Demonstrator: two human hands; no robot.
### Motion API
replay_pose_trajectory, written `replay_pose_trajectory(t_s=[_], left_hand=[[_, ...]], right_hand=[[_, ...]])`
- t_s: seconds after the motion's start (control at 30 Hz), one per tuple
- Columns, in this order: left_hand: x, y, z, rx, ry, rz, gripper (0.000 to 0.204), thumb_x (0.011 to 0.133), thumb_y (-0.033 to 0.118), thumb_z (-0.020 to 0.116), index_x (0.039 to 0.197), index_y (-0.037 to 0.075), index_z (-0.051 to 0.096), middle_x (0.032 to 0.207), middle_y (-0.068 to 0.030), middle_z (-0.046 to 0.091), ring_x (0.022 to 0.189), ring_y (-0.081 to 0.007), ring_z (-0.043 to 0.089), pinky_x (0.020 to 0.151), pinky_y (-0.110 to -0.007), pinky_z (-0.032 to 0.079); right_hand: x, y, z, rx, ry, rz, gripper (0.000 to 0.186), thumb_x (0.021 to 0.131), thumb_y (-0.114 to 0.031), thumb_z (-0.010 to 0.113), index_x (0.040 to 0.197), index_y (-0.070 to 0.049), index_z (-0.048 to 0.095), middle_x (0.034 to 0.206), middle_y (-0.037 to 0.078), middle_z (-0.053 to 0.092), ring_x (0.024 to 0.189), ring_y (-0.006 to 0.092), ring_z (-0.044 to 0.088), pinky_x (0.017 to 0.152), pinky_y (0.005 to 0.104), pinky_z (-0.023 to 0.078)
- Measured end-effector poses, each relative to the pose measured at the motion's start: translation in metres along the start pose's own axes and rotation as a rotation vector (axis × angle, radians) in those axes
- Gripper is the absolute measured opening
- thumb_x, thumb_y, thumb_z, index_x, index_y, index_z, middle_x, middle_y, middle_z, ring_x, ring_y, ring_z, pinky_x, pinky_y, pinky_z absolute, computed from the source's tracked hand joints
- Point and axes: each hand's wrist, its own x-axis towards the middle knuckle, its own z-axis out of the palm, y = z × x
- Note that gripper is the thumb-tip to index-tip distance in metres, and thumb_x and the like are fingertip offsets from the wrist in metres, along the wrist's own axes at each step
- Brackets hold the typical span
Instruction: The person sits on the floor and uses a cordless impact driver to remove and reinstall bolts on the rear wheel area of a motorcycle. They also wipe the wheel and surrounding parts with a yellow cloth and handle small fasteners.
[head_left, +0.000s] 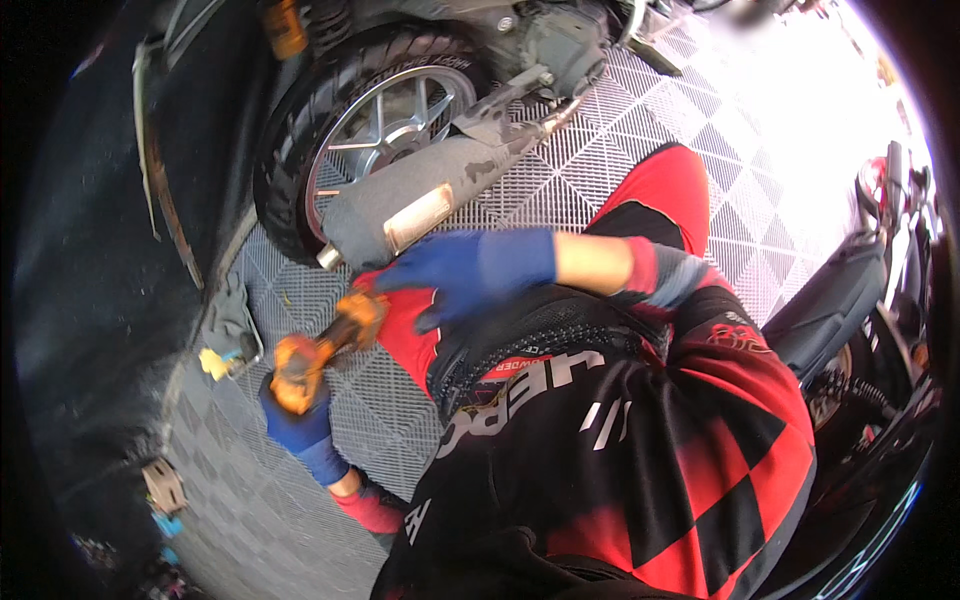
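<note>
Power tool (330,342), one, orange and dark, blurred; held over the floor at the person's left, beside the left knee, its thick body nearest the left hand and its other end pointing toward the right hand.

Left hand (300,425), blue glove: closed round the thick body from below, carrying the tool; exact finger placement too blurred to tell.

Right hand (480,275), blue glove: above the left thigh, reaching across toward the tool's far end; fingers blurred, so whether they are spread or pinching anything cannot be told, nor whether they touch the tool.

Handling, by judgement: stiff, fairly heavy for its bulk, likely weighted at both ends; hard casing, sturdy, perhaps a little slick under glove cloth. Best hold: the narrower middle, with the second hand steadying the thick body.

Surroundings, near to far:
- Muffler (350,220), grey, with a pale plate, just beyond the right hand.
- Wheel (375,125), black tyre, silver spokes, behind the muffler.
- Grey glove (230,318), on the floor near the wheel.
- Floor (375,425), grey slatted tiles.
- Second motorcycle (830,300), dark, at the far right.
</note>
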Motion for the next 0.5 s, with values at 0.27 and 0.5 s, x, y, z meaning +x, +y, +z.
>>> replay_pose_trajectory(t_s=[0.27,0.5], left_hand=[[-0.001,-0.252,0.000,0.383,0.075,-0.525,0.068,0.056,0.040,0.082,0.098,-0.003,0.051,0.093,-0.0185,0.061,0.081,-0.0333,0.061,0.071,-0.042,0.049],[0.000,-0.423,0.039,0.554,0.331,-1.283,0.093,0.055,0.053,0.079,0.117,-0.005,0.041,0.105,-0.0273,0.055,0.096,-0.0448,0.056,0.076,-0.048,0.052]], right_hand=[[-0.175,0.048,-0.184,-0.813,0.239,1.234,0.063,0.079,-0.052,0.058,0.118,-0.003,0.051,0.104,0.019,0.061,0.098,0.0343,0.058,0.086,0.0407,0.045],[-0.184,0.131,-0.224,-0.322,0.549,1.439,0.059,0.076,-0.053,0.060,0.082,0.005,0.062,0.077,0.020,0.063,0.070,0.0281,0.064,0.060,0.0369,0.050]])
